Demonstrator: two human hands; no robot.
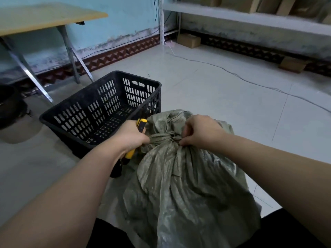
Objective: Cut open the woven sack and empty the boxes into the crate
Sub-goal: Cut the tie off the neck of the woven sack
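Open room: the tiled floor (pixel 223 97) is free across centre and right of frame, crossed only by a thin cable (pixel 250 81) running diagonally from upper centre to the right edge.

Edges:
- The table (pixel 44 17) sits upper left, its slanted metal legs coming down just behind the crate.
- A shelf (pixel 250 18) runs along the upper right.
- One cardboard box (pixel 189 40) sits under the shelf at the wall, a second box (pixel 292 64) further right.
- A dark round object (pixel 9 106) is at the left edge; what it is I cannot tell.

The black slotted crate (pixel 138 76) stands left of centre. Its near right corner is just beside the sack and is hidden behind the left hand.

The woven sack (pixel 188 185) stands upright at lower centre, between the person's forearms. Its tied neck (pixel 164 137) lies across the top, with loose fabric bunched above it. The contents are hidden.

The left hand (pixel 130 136) has its fingers curled round a yellow-black utility knife (pixel 141 123). The handle sticks out above and below the fist, which touches the left end of the neck. The blade is not visible, so I cannot tell if it is out.

The right hand (pixel 200 131) has its fingers curled, pinching the fabric at the right end of the neck. The tie sits between the two hands.
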